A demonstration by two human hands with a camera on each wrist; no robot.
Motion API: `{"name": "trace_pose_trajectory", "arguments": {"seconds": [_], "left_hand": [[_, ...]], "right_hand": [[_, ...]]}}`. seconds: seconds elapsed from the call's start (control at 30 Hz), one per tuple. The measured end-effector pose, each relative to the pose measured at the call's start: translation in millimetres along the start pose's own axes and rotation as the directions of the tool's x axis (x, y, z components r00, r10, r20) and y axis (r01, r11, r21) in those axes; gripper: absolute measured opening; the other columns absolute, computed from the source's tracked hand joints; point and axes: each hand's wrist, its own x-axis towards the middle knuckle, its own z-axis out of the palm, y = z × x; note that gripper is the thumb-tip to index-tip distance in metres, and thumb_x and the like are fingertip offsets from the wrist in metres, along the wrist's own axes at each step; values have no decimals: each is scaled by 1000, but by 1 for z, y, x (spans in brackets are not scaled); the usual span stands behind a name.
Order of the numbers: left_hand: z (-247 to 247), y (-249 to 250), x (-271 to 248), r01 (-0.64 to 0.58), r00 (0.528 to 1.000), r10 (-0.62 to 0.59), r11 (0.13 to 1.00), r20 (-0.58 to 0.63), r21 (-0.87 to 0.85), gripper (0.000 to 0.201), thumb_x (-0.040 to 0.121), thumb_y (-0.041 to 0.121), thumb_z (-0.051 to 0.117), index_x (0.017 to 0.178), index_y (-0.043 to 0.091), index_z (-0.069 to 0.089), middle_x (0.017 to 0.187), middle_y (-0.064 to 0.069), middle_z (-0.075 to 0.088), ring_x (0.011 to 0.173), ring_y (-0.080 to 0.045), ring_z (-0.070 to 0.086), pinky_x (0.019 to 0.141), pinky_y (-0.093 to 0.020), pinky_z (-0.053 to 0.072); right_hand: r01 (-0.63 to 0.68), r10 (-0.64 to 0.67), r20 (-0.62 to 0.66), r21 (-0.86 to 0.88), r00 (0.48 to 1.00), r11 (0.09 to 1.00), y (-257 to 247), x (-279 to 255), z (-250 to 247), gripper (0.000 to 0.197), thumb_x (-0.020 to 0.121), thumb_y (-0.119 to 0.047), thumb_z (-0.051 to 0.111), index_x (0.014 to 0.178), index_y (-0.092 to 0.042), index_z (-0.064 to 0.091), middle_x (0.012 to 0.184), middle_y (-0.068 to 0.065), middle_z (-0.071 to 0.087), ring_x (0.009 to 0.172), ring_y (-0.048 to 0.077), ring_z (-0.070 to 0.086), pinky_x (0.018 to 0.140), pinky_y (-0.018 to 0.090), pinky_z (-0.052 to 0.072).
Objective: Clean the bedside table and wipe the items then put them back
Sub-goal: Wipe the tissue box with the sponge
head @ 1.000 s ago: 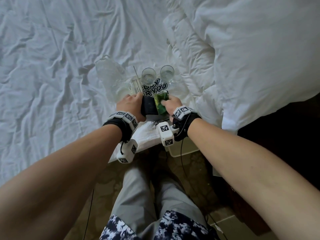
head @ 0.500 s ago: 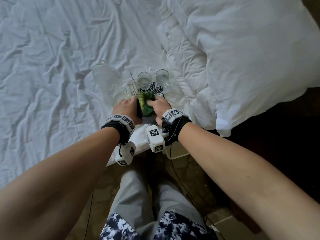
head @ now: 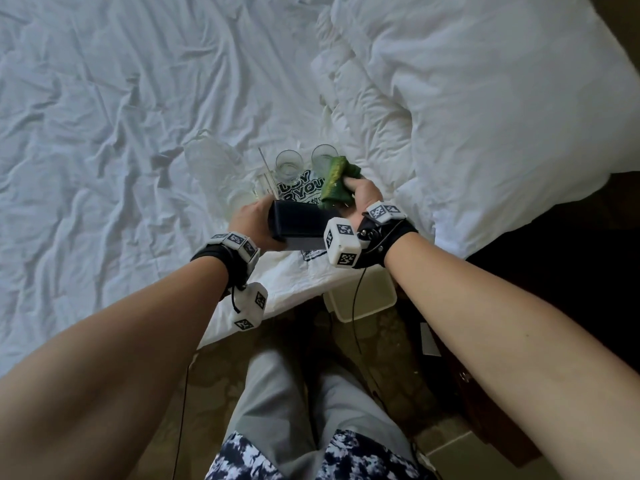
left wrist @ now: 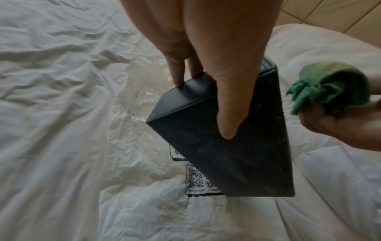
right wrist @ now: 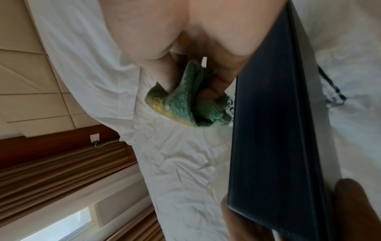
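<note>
My left hand [head: 254, 218] grips a dark rectangular box [head: 299, 223] [left wrist: 226, 138] above the bed, thumb lying along one face and fingers behind it. Dust specks show on the box's side in the left wrist view. My right hand [head: 360, 194] holds a bunched green cloth [head: 334, 181] [right wrist: 185, 104] [left wrist: 329, 84] just right of the box [right wrist: 276, 130], off its surface. Two clear glasses [head: 289, 164] stand on a white printed plastic bag [head: 304, 187] spread on the sheet behind the box.
A clear plastic bag and a clear jug [head: 239, 199] lie left of the glasses. A white pillow [head: 502, 98] and duvet fill the right. A white bin [head: 363, 299] stands on the floor by the bed's edge, with a dark wooden cabinet [head: 519, 375] at right.
The cloth has come off the box: my right hand swung it up and to the right. My left hand has turned the box so its long side faces up.
</note>
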Motion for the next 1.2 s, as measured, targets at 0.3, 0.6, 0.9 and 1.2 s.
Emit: {"name": "trace_pose_trajectory", "arguments": {"seconds": [0.3,0.6,0.9,1.2], "left_hand": [[24,-58,15,146,989,-146,989,-31,-9,74,63,5,82,129,8,48,120,-16,56,104,-37,56,82,-40,44],[38,-64,31,85,994,-96,980,55,182,63,67,19,79,123,11,51,121,-14,54,110,-35,51,92,-42,43],[79,19,54,-182,977,118,897,180,402,84,66,48,78,136,20,40,135,-5,46,129,-29,40,107,-52,33],[109,52,72,-221,961,91,819,260,529,91,67,43,80,141,22,31,135,-5,46,126,-31,45,99,-53,39]], "right_hand": [[-59,42,-182,-87,982,994,34,28,-37,15,90,-2,55,90,-13,66,90,13,67,82,31,64,77,48,56],[-53,21,-184,-172,983,984,49,34,-41,15,86,0,57,84,-11,67,92,17,68,87,33,65,83,50,55],[-66,26,-229,-169,973,983,30,32,-69,16,87,1,57,85,-12,65,86,15,66,80,30,63,80,46,55],[-113,39,-300,-231,953,966,42,33,-114,17,82,-6,62,73,-19,68,88,13,69,99,38,65,91,56,52]]}}
